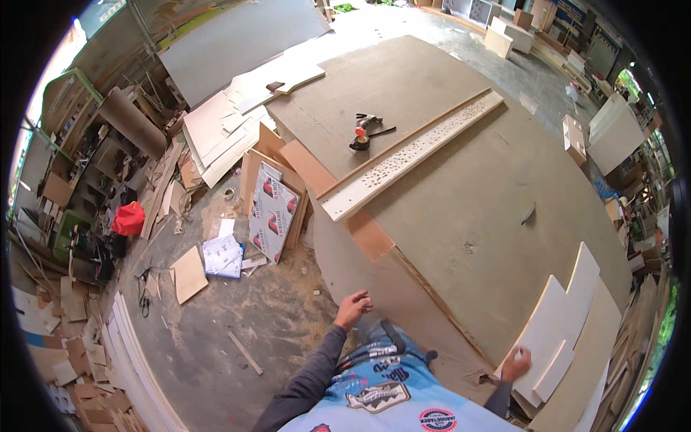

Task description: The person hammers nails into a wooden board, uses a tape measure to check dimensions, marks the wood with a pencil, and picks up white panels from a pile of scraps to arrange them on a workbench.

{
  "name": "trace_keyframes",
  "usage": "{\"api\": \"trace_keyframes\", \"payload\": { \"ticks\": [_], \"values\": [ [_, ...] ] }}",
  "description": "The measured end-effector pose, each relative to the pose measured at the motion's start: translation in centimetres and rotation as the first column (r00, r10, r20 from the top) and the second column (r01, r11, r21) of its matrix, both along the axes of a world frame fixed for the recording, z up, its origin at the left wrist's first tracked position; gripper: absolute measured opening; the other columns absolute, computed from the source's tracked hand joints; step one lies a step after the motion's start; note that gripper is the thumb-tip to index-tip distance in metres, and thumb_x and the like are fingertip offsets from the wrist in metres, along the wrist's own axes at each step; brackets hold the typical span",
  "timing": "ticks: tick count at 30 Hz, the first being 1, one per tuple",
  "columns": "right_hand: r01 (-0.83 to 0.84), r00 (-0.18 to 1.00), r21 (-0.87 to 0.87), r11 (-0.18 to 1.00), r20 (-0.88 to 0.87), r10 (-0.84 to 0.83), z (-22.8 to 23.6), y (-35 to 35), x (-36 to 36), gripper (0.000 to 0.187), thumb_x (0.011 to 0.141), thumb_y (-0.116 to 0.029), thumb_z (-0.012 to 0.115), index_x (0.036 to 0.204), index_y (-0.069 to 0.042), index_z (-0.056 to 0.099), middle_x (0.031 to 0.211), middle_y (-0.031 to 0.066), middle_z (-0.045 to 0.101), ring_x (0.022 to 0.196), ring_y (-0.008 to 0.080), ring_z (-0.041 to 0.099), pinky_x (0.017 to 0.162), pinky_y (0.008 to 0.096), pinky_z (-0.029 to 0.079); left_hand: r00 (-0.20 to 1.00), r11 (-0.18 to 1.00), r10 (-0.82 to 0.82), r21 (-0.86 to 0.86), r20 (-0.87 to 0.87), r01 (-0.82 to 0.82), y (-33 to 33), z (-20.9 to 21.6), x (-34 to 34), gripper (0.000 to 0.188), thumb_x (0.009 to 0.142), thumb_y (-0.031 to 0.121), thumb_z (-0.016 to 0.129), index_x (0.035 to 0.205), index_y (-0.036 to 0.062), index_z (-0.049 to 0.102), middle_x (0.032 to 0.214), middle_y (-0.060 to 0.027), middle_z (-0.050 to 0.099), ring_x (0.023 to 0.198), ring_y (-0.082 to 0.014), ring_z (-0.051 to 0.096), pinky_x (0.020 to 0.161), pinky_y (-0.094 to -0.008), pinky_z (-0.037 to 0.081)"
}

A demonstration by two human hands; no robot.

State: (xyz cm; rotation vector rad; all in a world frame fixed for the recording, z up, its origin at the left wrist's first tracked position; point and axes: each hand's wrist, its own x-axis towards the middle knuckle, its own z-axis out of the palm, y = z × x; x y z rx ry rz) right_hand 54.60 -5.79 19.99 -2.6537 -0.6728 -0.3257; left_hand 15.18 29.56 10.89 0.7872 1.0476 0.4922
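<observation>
The left hand is loosely half-open off the near edge of the counter; the right hand is curled beside white panels at the counter's near-right corner, grip not determinable; a long white board lies farther back.

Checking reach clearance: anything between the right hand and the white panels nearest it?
Nothing visible: the right hand overlaps the white panels in the head view. Whether they touch, I can't tell.
</observation>
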Motion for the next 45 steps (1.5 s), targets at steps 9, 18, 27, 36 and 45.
{"api": "trace_keyframes", "payload": {
  "ticks": [9,18,27,36,45],
  "values": [
    [-0.783,0.571,0.256,0.567,-0.065,0.818,-3.0,49.3,-9.3,0.042,0.083,-0.018,0.06,0.121,-0.002,0.054,0.12,0.0228,0.057,0.109,0.0403,0.056,0.093,0.0471,0.045,0.782,0.915,0.27,0.402,-0.562,-0.028,9.6,-8.7,-21.1,0.046,0.08,0.017,0.068,0.122,-0.0023,0.061,0.096,-0.0162,0.07,0.08,-0.0217,0.067,0.073,-0.0328,0.054],
    [-0.754,0.656,-0.285,0.592,-0.28,0.701,-0.2,74.1,-15.6,0.057,0.085,-0.011,0.058,0.138,-0.029,0.046,0.15,0.0284,0.025,0.129,0.0383,0.045,0.102,0.0466,0.042,0.906,0.902,0.194,-0.294,-0.375,-0.315,6.2,-15.5,-33.4,0.01,0.084,0.013,0.058,0.084,0.0051,0.065,0.067,-0.0065,0.059,0.056,-0.02,0.059,0.046,-0.0323,0.046],
    [-0.62,0.776,-0.319,0.717,-0.384,0.501,-1.7,78.6,-16.3,0.058,0.083,-0.023,0.065,0.137,-0.03,0.046,0.142,0.0245,0.03,0.1,0.0375,0.063,0.095,0.054,0.041,0.86,0.959,-0.229,-0.258,-0.456,0.118,23.8,-14.6,-36.8,0.01,0.085,0.015,0.056,0.085,0.0061,0.061,0.07,-0.0085,0.059,0.058,-0.0237,0.062,0.043,-0.0338,0.046],
    [-0.479,0.738,0.277,0.833,-0.387,0.553,0.4,70.4,-27.0,0.06,0.09,-0.061,0.048,0.126,-0.013,0.052,0.097,0.0206,0.066,0.091,0.0386,0.064,0.081,0.0424,0.049,0.842,0.996,0.009,-0.067,-0.54,-0.054,50.0,-12.9,-45.2,0.008,0.085,0.011,0.054,0.086,0.0045,0.058,0.07,-0.0104,0.058,0.054,-0.0256,0.063,0.039,-0.0362,0.046],
    [0.447,-0.013,0.593,0.67,-0.745,0.667,-4.0,53.0,-42.2,0.045,0.094,-0.045,0.053,0.098,-0.001,0.065,0.089,-0.0025,0.06,0.084,0.0078,0.054,0.078,0.0236,0.043,0.887,0.968,-0.228,0.008,-0.401,0.252,50.9,-13.5,-31.4,0.04,0.089,0.01,0.056,0.127,-0.0011,0.053,0.089,-0.0122,0.065,0.066,-0.0242,0.068,0.046,-0.0306,0.048]
  ]
}}
